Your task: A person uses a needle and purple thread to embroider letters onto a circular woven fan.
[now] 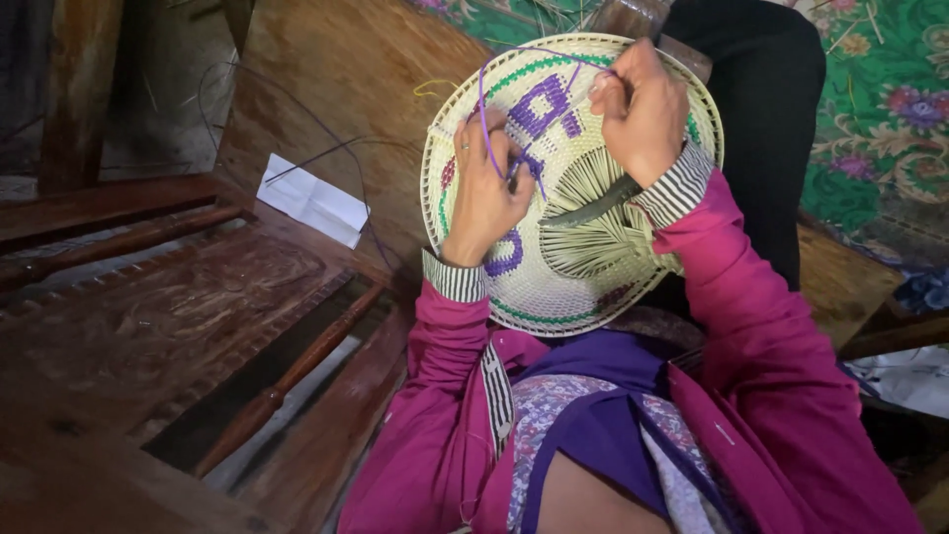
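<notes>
paper (pixel 314 201) left of hat (pixel 554 287), on bench (pixel 148 316)

cream woven hat (pixel 583 267) with purple and green patterns, magenta sleeves (pixel 751 326).

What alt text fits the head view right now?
A person's left hand and right hand work a purple strand into a round woven hat patterned in purple and green, held above their lap beside a carved wooden bench.
</notes>
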